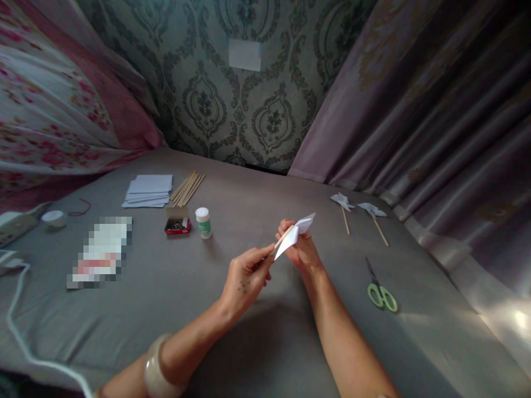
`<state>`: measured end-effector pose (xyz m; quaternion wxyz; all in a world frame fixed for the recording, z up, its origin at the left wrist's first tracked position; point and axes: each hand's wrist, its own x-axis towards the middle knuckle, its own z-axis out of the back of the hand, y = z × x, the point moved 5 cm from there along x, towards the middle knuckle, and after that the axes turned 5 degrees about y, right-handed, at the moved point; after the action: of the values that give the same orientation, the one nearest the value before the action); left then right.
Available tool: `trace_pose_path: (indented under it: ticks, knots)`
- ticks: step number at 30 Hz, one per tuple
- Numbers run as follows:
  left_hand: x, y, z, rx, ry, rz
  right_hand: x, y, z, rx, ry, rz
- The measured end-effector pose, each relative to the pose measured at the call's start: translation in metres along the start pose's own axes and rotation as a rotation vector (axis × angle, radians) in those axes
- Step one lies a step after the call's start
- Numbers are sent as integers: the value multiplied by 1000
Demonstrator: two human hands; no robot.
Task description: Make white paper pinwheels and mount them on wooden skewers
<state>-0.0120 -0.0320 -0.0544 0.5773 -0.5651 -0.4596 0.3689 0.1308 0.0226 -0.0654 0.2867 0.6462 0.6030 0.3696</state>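
Both my hands are raised over the grey bed sheet point(174, 309). My right hand point(302, 250) pinches a folded white paper piece point(295, 234), with its fingers curled behind it. My left hand point(245, 277) pinches the near end of a thin wooden stick point(284, 237) that lies against the paper. The two hands almost touch at the paper.
Two finished paper pinwheels on sticks point(344, 205) point(374, 213) lie at the right, green-handled scissors point(380, 292) nearer me. To the left stand a small glue bottle point(203, 222), a red box of pins point(177, 223), a bundle of sticks point(188, 188) and stacked white paper point(148, 191).
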Motion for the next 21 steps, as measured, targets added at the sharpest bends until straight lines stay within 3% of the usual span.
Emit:
trace_pose_path:
  ticks: [4,11,21]
  knots:
    - [-9,-14,0,137,-6,-134,-2,13,-13,-27,92,31]
    - [-15,-23,-1,207,-23,-241,-4,24,-28,-77,153,52]
    - [-12,-14,-1,183,-18,-140,-4,23,-26,-44,147,72]
